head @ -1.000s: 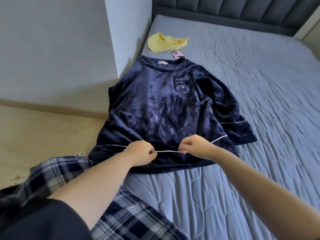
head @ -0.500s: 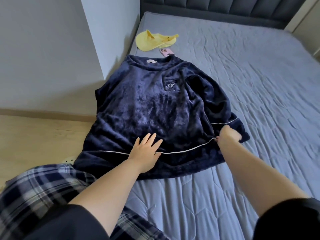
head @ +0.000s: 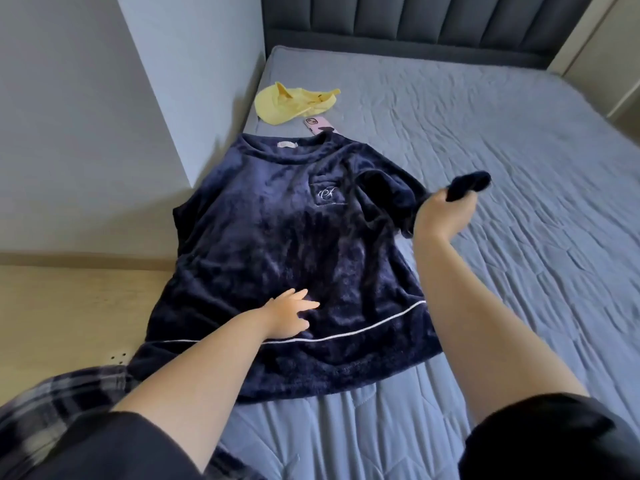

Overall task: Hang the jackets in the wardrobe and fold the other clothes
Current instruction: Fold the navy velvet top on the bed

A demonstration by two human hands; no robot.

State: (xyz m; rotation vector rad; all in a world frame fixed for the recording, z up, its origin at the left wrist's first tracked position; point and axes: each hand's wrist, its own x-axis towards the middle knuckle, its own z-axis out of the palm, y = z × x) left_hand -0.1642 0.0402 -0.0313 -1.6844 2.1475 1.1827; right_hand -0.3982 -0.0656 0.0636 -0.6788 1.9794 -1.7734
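From the head view, the navy velvet top [head: 277, 258] lies spread front-up across the centre of the frame on the grey-blue bed [head: 502, 140]; the left hand [head: 289, 313] rests flat on its lower front, fingers straight; the right hand [head: 445, 211], centre right, grips the lifted sleeve [head: 467, 183]; a yellow cap [head: 294, 102] and a pink phone [head: 318, 125] lie above the collar.

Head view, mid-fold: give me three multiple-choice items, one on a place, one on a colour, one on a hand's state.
1. Where does the phone lie?
A. on the floor
B. between the cap and the top's collar
C. on the plaid garment

2. What colour is the cap?
A. yellow
B. red
C. white

3. What is the right hand doing?
A. resting flat
B. holding the phone
C. gripping the navy top's sleeve, lifted

Answers: B, the phone sits just past the collar; A, pale yellow fabric; C, fingers curl round the raised cuff.
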